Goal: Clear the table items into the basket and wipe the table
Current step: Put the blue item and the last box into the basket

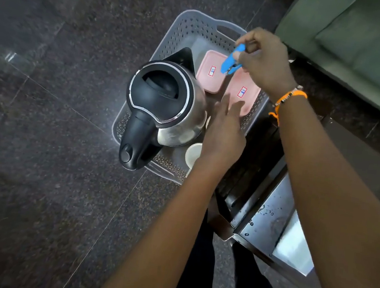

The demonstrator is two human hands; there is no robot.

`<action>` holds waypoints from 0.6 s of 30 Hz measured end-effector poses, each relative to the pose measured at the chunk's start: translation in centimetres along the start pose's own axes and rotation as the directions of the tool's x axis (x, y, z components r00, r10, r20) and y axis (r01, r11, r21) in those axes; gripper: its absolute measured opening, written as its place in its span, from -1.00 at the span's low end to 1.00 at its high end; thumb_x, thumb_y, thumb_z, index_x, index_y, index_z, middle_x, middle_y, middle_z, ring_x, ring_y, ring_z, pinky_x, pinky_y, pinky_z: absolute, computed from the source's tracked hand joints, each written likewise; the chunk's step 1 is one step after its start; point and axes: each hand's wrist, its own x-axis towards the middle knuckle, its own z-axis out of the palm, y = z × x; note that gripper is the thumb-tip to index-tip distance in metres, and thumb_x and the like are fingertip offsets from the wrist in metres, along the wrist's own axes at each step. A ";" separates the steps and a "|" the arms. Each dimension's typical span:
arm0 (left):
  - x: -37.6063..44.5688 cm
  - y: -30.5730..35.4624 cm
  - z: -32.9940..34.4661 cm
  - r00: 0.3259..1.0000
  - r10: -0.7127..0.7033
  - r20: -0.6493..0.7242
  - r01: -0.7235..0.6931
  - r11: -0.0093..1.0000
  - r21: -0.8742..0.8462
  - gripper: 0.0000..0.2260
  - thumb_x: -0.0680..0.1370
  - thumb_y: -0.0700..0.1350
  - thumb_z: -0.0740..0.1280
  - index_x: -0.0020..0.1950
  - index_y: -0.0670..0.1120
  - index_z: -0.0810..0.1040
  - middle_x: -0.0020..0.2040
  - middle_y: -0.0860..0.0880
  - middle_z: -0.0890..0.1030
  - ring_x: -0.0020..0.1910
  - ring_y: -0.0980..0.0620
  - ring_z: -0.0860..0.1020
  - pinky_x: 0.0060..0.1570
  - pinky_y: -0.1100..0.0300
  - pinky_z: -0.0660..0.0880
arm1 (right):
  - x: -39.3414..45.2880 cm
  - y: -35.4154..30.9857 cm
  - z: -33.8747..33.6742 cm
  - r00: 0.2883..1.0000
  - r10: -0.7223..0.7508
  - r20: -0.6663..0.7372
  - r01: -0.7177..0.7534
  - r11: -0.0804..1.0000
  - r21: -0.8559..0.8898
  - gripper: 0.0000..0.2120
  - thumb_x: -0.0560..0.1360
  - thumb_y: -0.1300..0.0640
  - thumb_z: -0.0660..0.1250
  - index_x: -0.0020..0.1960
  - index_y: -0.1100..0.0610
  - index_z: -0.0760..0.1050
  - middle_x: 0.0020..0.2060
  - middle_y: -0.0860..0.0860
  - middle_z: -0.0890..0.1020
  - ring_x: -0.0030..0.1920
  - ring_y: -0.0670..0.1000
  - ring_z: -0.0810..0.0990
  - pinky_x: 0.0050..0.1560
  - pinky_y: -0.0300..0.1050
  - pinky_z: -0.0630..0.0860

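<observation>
A grey perforated basket (185, 28) sits on the dark floor. Inside it stand a steel electric kettle with a black lid and handle (162, 107), two pink lidded boxes (210, 75) (244, 91) and a white cup (192, 154). My right hand (264, 62) hovers over the basket's far right corner, shut on a small blue tool (232, 62). My left hand (224, 133) reaches into the basket beside the kettle, fingers spread and holding nothing.
A metal table corner (268, 214) with wet spots lies at the lower right, next to the basket. A green sofa (366, 40) fills the upper right. Dark tiled floor (44, 127) spreads to the left.
</observation>
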 end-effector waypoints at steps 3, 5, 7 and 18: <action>-0.2 -0.7 0.7 0.996 -0.030 0.082 0.018 0.990 0.140 -0.38 0.45 -0.39 0.14 0.50 -0.09 0.14 0.56 -0.15 -0.07 0.53 -0.19 -0.03 0.48 -0.02 0.09 | 1.6 -0.9 2.0 0.990 -0.038 0.138 0.070 0.970 -0.231 -0.77 0.43 0.24 0.33 0.08 0.23 0.58 0.00 0.17 0.64 -0.09 0.00 0.54 -0.05 -0.31 0.42; -0.2 -1.0 1.0 0.996 -0.028 0.081 0.014 0.984 0.175 -0.37 0.45 -0.39 0.14 0.50 -0.09 0.14 0.56 -0.14 -0.09 0.53 -0.17 -0.04 0.47 -0.02 0.11 | 2.4 -0.9 3.2 0.982 0.001 0.186 0.059 0.949 -0.311 -0.76 0.46 0.23 0.32 0.12 0.19 0.58 0.14 0.15 0.62 0.09 0.06 0.56 0.12 -0.19 0.42; -0.3 -1.1 1.2 0.997 -0.024 0.071 0.009 0.980 0.197 -0.38 0.45 -0.39 0.15 0.50 -0.10 0.14 0.56 -0.15 -0.07 0.54 -0.17 -0.05 0.47 -0.02 0.12 | 2.7 -0.6 3.8 0.976 0.066 0.206 0.010 0.936 -0.351 -0.71 0.49 0.29 0.24 0.17 0.16 0.56 0.21 0.15 0.59 0.20 0.11 0.55 0.22 -0.13 0.46; -3.5 1.1 3.3 0.980 0.128 -0.151 -0.136 0.990 -0.044 -0.64 0.41 -0.45 0.15 0.07 -0.20 0.59 0.03 -0.18 0.59 0.05 -0.18 0.50 0.10 0.10 0.39 | -7.7 3.3 -3.6 0.990 0.117 -0.076 -0.119 0.993 -0.022 -0.76 0.44 0.31 0.25 0.02 0.20 0.63 -0.20 0.05 0.64 -0.35 -0.22 0.49 -0.11 -0.35 0.42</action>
